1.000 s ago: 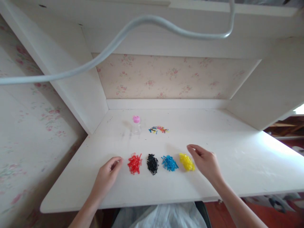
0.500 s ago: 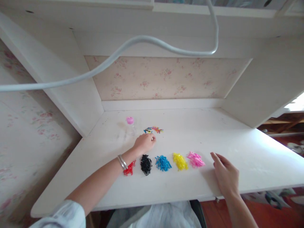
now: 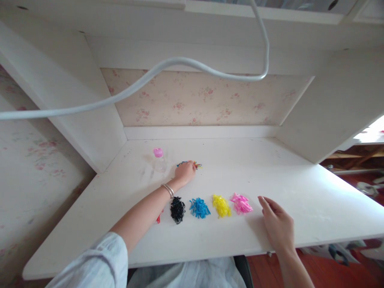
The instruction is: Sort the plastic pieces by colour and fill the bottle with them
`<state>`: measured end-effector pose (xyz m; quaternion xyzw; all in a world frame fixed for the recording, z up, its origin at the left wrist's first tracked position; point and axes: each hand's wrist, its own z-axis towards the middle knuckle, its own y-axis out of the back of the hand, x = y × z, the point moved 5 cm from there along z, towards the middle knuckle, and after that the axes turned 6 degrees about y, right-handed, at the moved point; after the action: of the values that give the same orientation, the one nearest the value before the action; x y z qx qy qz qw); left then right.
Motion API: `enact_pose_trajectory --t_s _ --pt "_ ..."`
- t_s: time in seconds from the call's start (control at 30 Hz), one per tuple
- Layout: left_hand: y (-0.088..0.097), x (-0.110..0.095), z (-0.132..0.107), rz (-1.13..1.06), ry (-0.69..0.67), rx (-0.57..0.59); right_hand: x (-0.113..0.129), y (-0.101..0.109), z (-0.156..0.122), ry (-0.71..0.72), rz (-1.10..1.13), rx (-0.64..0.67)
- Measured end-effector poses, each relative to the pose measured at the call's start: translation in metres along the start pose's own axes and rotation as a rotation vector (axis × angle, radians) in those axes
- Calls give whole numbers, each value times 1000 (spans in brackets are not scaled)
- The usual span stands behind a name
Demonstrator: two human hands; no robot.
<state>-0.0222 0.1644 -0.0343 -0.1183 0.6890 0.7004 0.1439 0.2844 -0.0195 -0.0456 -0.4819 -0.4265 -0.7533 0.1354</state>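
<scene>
At the far middle of the table lies a small pile of mixed-colour rubber bands (image 3: 198, 165), partly covered by my left hand (image 3: 185, 172). Its fingers are bent closed against that pile; the fingertips are hidden, so what they pinch does not show. My right hand (image 3: 279, 224) rests near the table's front edge, right of the pink rubber bands (image 3: 241, 204), loosely closed with nothing seen in it. Leftward from there run piles of yellow rubber bands (image 3: 221, 206), blue rubber bands (image 3: 199, 208) and black rubber bands (image 3: 177, 210). My left forearm hides most of the red rubber bands (image 3: 159, 218).
A clear bottle (image 3: 160, 165) with a pink cap stands left of the mixed pile. Overhead, a white cable or tube (image 3: 180, 61) crosses the view. White side panels and a flowered back panel (image 3: 207, 100) enclose the white table (image 3: 234, 240).
My left hand has moved forward from just in front of the mixed pile onto it. Its forearm now covers more of the red bands. The right hand stays by the pink pile.
</scene>
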Motion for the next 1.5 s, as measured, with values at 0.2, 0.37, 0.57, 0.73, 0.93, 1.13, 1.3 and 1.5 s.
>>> enact_pose_trajectory --t_s 0.2,0.37,0.57,0.73,0.93,1.13,1.3,1.5 --pt "-2 2 2 -17 2 19 3 -1 -1 11 -37 47" --pt "-4 0 4 -54 -5 67 5 -2 0 55 -58 59" --pt "-2 -1 4 -111 -18 72 6 -2 -1 69 -64 58" --pt "8 2 -2 -163 -69 21 4 -3 0 65 -72 62" --pt "31 9 -13 -213 -110 -43 4 -3 -1 23 -74 79" --pt "62 32 -40 -260 -132 -71 2 -3 -1 32 -73 80" --pt "87 62 -86 -291 -153 -48 1 -5 -1 20 -102 84" --pt "99 102 -137 -334 -148 36 2 -5 -2 32 -70 89"
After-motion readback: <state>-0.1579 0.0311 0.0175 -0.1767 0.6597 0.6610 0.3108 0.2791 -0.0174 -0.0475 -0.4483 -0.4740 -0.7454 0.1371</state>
